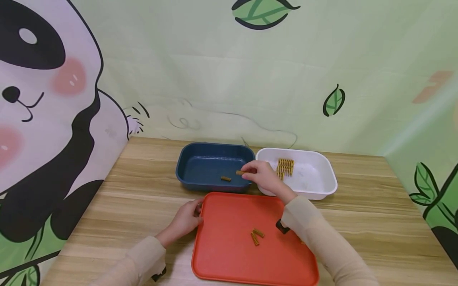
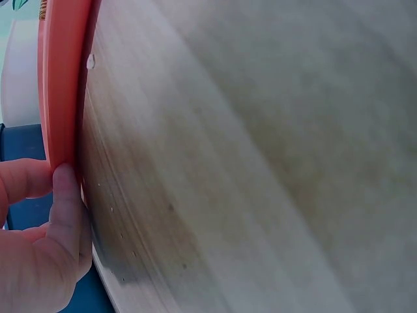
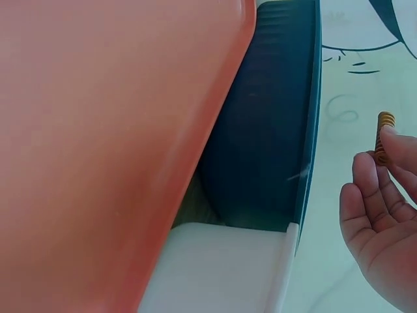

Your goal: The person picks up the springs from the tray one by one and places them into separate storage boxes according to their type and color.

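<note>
My right hand pinches a gold coil spring between thumb and fingers, above the right end of the dark blue bin. In the right wrist view the same spring stands upright in the fingertips. Another spring lies in the blue bin. At the far left corner of the red tray, my left hand grips the rim; the left wrist view shows the fingers at that edge. Two springs lie on the tray, and a bit of gold shows beside the right sleeve.
A white bin stands right of the blue one, with several springs grouped at its left side. Both bins sit behind the tray on a wooden table. A printed cloth with a panda and leaves hangs behind.
</note>
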Tool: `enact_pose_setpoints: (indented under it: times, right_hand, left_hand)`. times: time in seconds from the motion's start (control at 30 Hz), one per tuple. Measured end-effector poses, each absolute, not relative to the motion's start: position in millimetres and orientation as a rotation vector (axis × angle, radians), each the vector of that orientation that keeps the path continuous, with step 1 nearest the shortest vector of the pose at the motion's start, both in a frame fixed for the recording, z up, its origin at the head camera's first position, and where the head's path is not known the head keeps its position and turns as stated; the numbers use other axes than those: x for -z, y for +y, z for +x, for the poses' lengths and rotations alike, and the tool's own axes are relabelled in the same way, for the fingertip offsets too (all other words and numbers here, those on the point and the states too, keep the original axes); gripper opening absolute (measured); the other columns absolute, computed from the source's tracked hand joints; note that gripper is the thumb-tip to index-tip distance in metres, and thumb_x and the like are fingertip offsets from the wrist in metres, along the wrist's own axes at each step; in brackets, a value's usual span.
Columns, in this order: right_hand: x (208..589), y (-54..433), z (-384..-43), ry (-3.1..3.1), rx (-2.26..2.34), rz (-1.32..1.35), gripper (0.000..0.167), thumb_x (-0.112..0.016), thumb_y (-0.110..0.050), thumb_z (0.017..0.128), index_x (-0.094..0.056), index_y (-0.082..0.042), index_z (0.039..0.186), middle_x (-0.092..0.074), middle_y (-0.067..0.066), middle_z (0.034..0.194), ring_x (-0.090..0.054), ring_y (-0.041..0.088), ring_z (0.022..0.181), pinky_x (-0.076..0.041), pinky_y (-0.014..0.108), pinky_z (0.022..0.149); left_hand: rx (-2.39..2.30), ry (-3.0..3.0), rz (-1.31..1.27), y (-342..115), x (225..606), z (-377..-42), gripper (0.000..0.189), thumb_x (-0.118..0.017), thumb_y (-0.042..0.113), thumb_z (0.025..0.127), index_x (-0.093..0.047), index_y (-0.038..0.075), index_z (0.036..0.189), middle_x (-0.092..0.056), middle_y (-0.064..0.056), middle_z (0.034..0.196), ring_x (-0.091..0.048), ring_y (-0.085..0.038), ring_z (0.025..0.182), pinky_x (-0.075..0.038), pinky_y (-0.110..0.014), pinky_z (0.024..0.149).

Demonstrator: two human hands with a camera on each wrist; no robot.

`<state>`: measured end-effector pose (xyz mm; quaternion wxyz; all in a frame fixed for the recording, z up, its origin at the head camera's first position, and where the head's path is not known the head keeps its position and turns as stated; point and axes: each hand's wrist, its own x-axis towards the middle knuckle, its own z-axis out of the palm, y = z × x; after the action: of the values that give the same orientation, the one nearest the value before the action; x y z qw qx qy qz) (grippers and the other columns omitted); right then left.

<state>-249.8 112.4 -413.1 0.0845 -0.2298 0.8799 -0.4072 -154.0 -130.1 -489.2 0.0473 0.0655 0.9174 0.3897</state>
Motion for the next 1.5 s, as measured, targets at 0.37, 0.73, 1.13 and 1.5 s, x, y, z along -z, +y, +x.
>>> enact_pose_setpoints:
  times: [0.37,0.73,1.13,1.5]
  right_hand:
    - [420.8,102.6,-256.3,2.545,1.250,-0.577,0.023,-0.059,-0.012,0.082,-0.063,-0.005,0.103,-0.061,0.010,0.101,-0.056,0.019,0.085,-0.048,0.029,0.075]
    - [421.1,94.3,-263.2,2.535,1.246,-0.473,0.024,-0.059,-0.014,0.082,-0.062,-0.007,0.105,-0.061,0.009,0.105,-0.057,0.020,0.092,-0.048,0.031,0.078]
    - [425.2,84.3,-270.7,2.574,1.245,-0.495,0.022,-0.061,-0.012,0.080,-0.064,-0.007,0.102,-0.063,0.009,0.100,-0.057,0.019,0.087,-0.049,0.029,0.075]
    - [431.3,76.7,-273.6,2.622,1.200,-0.521,0.020,-0.061,-0.013,0.080,-0.066,-0.007,0.099,-0.064,0.008,0.097,-0.057,0.018,0.084,-0.049,0.029,0.075]
  left_hand:
    - [-1.174,2.817,0.210,-130.4,489.1,-154.3,0.052,-0.058,-0.007,0.064,-0.052,-0.004,0.116,-0.050,-0.004,0.074,-0.045,-0.016,0.071,-0.039,-0.027,0.064]
    - [-1.207,2.818,0.218,-129.8,488.5,-155.0,0.052,-0.058,-0.008,0.063,-0.052,-0.007,0.115,-0.053,-0.006,0.074,-0.047,-0.016,0.071,-0.040,-0.026,0.063]
    - [-1.193,2.818,0.220,-129.9,488.9,-154.1,0.053,-0.059,-0.008,0.064,-0.052,-0.006,0.116,-0.053,-0.006,0.075,-0.047,-0.016,0.071,-0.040,-0.027,0.064]
    - [-1.265,2.807,0.301,-133.6,492.2,-153.0,0.051,-0.055,-0.006,0.064,-0.052,-0.007,0.114,-0.051,-0.006,0.073,-0.046,-0.018,0.069,-0.040,-0.028,0.061]
